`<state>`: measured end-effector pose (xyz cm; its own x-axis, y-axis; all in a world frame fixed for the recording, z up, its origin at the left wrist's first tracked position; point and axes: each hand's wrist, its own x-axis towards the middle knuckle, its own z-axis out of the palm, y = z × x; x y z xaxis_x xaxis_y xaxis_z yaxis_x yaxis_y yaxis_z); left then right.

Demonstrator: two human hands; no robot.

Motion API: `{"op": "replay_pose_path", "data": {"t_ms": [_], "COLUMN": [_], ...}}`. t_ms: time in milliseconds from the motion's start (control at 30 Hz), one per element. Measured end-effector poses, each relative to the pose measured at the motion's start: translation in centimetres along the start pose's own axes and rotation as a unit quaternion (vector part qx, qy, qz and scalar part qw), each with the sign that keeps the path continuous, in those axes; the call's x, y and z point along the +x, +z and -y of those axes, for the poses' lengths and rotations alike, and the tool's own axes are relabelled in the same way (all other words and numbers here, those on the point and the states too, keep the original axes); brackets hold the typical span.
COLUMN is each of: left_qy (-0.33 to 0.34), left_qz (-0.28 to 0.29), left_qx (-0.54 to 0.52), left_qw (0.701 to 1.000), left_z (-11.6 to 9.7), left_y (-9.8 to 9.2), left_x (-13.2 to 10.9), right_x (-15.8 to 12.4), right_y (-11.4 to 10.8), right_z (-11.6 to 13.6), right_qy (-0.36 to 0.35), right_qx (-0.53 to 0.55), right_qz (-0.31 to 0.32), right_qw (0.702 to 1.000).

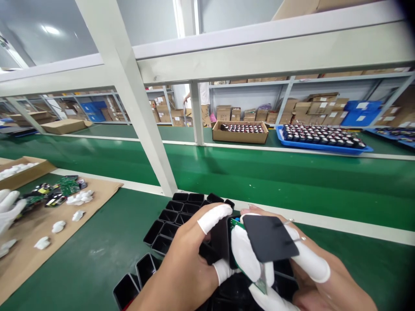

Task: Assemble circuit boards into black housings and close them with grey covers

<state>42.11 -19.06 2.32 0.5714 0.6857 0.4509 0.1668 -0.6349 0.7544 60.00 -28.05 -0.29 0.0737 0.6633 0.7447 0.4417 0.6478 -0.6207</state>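
My left hand (pixel 191 250), with white finger covers, is closed around a black plastic case (pixel 222 242). In my right hand (pixel 317 268), also with white finger covers, is a green circuit board (pixel 254 278) with a white pad (pixel 243 250) on its face. A flat black plate (pixel 270 237) is attached at the board's outer end, with thin metal pins by my fingers. The board's left edge sits at the mouth of the case; how far it reaches inside is hidden. Rows of open black cases (pixel 171 216) stand below and behind my hands.
Brown cardboard (pixel 97 207) at left bears circuit boards (pixel 68 185) and white pads (pixel 42 242). Another person's gloved hand (pixel 9 209) is at the left edge. A white post (pixel 142 112) rises ahead. Beyond the green belt (pixel 292 181) stand a carton (pixel 240 136) and a blue tray (pixel 324 147).
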Motion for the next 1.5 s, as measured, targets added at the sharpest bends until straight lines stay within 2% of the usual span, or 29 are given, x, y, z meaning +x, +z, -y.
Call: {"op": "replay_pose_path", "data": {"t_ms": [233, 467, 633, 833, 967, 1167, 1367, 1500], "left_qy": [-0.032, -0.031, -0.025, -0.03, -0.039, -0.013, -0.035, -0.035], "left_qz": [0.013, 0.02, 0.019, 0.014, 0.016, 0.011, 0.02, 0.025], "left_qx": [-0.056, -0.048, -0.064, -0.07, -0.074, -0.033, -0.077, -0.075], "left_qw": [0.998, 0.998, 0.997, 0.997, 0.996, 0.999, 0.996, 0.996], "left_z": [0.2, 0.5, 0.3, 0.0, 0.2, -0.1, -0.1, -0.1], "left_y": [0.3, 0.4, 0.3, 0.3, 0.2, 0.1, 0.2, 0.1], "left_x": [-0.2, -0.3, -0.3, -0.1, 0.0, 0.0, 0.1, 0.1], "right_x": [0.6, 1.2, 0.6, 0.9, 1.4, 1.4, 1.5, 1.6], "right_y": [0.1, 0.9, 0.3, 0.4, 0.3, -0.4, -0.1, -0.4], "right_z": [0.4, 0.7, 0.3, 0.4, 0.4, -0.1, 0.2, 0.1], "right_qy": [0.021, 0.016, 0.022, 0.016, 0.01, 0.027, 0.015, 0.006], "right_qx": [0.035, 0.055, 0.042, 0.035, 0.053, 0.044, 0.053, 0.035], "right_qz": [0.031, -0.032, 0.021, 0.004, 0.039, 0.095, 0.062, 0.094], "right_qw": [0.999, 0.998, 0.999, 0.999, 0.998, 0.994, 0.997, 0.995]}}
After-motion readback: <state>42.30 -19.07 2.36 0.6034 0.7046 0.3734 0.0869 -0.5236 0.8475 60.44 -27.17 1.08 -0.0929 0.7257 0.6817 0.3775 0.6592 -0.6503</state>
